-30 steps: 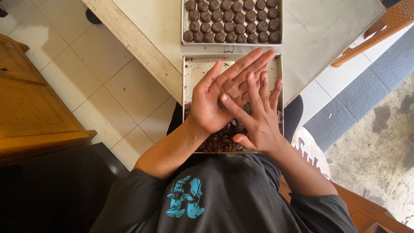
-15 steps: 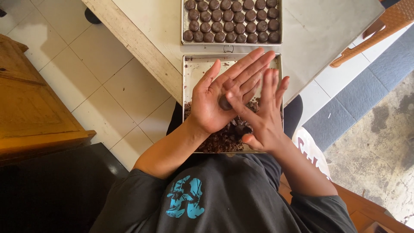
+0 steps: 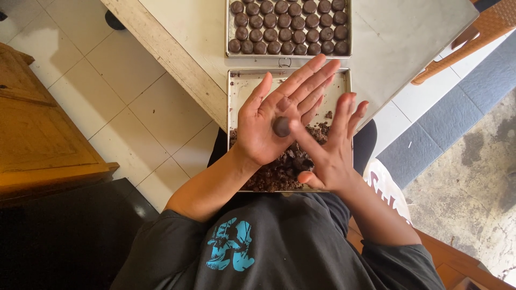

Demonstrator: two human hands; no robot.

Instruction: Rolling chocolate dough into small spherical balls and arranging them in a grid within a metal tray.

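My left hand (image 3: 271, 115) is held palm up over a metal tray (image 3: 235, 88), fingers spread flat. A small dark brown ball (image 3: 281, 126) of chocolate mix rests in that palm. My right hand (image 3: 330, 147) is beside it, its index finger touching the ball's edge, the other fingers raised and apart. Below both hands, loose dark brown crumbly mix (image 3: 279, 172) fills the near end of the tray. The tray lies partly on the table edge and partly over my lap.
A second metal tray (image 3: 346, 32), packed with several rows of shaped brown rounds, lies farther out on the pale table (image 3: 177, 32). A wooden cabinet (image 3: 37, 129) stands at left on the tiled floor. An orange chair (image 3: 473, 32) sits at upper right.
My right palm has lifted off my left palm and slid right, uncovering the brown ball. Only its index finger stays on the ball now.
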